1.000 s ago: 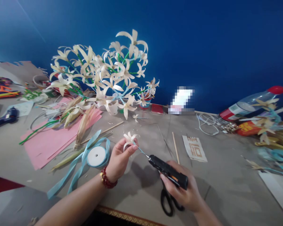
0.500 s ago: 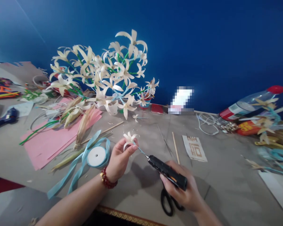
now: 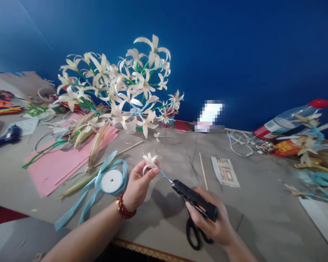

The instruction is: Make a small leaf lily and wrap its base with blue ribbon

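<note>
My left hand (image 3: 142, 177) pinches a small cream flower (image 3: 151, 161) between thumb and fingers, just below its petals. From the flower a thin stem (image 3: 165, 176) wrapped in light blue runs down to the metal tip of a black electric screwdriver (image 3: 192, 199). My right hand (image 3: 214, 214) is wrapped around that tool's body, where a small orange light shows. Whether the tip clamps the stem cannot be made out. Partly under the right hand lie black-handled scissors (image 3: 194, 234). Left of my left wrist is a spool of light blue ribbon (image 3: 112, 182), its loose ends trailing.
Many cream flowers (image 3: 125, 96) on green stems stand at the back. Pink paper (image 3: 47, 174) with dried husks (image 3: 97, 147) lies left, beside a blue glue gun (image 3: 9, 136). A wooden stick (image 3: 203, 171) and patterned card (image 3: 225, 173) lie right, before a plastic bottle (image 3: 287, 120).
Almost nothing differs. The black tool and my right hand have shifted very slightly to the right; my left hand keeps its place on the flower.
</note>
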Demonstrator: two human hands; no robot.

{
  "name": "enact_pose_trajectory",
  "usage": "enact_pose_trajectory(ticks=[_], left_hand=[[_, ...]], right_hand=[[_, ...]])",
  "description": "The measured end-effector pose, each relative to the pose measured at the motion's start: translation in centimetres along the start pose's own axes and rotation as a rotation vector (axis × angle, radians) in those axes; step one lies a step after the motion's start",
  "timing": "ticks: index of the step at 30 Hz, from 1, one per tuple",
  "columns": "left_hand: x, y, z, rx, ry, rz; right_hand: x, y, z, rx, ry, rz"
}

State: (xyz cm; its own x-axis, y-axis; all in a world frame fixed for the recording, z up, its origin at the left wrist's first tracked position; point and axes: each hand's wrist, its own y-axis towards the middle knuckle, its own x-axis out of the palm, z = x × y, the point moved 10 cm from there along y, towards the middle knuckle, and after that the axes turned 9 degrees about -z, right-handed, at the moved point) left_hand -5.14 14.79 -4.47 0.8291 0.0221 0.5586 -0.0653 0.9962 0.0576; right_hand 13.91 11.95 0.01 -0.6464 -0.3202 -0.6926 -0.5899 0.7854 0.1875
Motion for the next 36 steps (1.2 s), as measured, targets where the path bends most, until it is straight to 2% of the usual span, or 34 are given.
enact_pose_trajectory(ticks=[36], left_hand=[[0.29, -0.02, -0.41, -0.015, -0.111, -0.021]], right_hand=[[0.17, -0.17, -0.24, -0.034, -0.039, 0.004]])
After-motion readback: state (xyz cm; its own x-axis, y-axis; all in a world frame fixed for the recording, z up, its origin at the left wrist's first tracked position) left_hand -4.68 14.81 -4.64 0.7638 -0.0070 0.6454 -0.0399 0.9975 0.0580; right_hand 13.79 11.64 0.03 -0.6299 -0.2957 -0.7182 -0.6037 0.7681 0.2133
